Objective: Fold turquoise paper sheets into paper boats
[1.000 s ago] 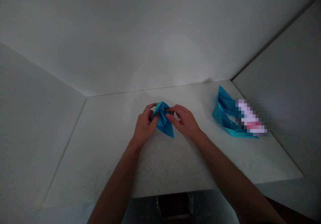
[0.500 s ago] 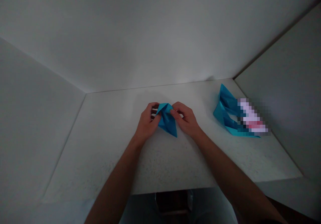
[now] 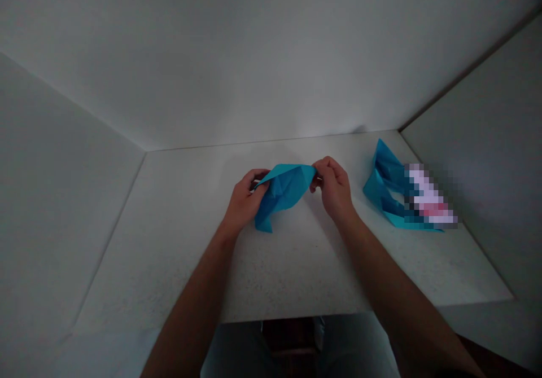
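Note:
A folded piece of blue paper hangs between both hands above the white table. My left hand pinches its left side, fingers closed on the paper. My right hand pinches the paper's upper right corner, thumb and fingers pressed together. The paper is stretched wide between the two hands, and a lower point of it dips toward the table near my left wrist.
Folded blue paper shapes lie at the table's far right, partly under a blurred patch. White walls close in the table at the back, left and right. The table's near edge runs just above my lap.
My hands have moved apart. The blue paper, bunched into a narrow point between them before, has been pulled open and spread wide. My right hand rose and shifted right.

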### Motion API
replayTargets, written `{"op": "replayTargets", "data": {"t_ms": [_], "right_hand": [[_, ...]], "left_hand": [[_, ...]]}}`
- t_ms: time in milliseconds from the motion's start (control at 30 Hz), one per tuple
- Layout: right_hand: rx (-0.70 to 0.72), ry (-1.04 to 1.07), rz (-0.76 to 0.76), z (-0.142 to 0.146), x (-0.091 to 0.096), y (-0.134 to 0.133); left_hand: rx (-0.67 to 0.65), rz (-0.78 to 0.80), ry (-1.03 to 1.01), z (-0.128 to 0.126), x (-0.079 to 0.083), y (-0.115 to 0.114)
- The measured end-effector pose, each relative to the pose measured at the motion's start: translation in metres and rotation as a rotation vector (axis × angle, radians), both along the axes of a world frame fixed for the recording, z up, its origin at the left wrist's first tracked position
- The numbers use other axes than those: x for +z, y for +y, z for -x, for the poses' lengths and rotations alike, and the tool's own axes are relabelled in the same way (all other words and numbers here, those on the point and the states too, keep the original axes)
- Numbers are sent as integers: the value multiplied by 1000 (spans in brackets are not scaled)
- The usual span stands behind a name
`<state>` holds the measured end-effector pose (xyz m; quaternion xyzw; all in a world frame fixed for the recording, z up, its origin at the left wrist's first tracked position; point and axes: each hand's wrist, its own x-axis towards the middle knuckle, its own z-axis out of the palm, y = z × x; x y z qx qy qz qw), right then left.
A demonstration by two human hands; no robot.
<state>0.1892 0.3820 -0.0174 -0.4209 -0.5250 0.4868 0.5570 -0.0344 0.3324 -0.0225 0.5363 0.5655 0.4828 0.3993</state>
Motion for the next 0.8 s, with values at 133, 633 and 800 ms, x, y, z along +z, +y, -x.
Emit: {"op": "replayTargets", "data": {"t_ms": [133, 633, 800], "right_hand": [[-156, -229, -348, -1, 2, -9], [297, -279, -19, 21, -13, -19], [377, -168, 15, 15, -16, -12]], "left_hand": [[107, -6, 49, -4, -2, -2], [287, -197, 9, -13, 2, -4], [281, -113, -158, -4, -3, 4]]}}
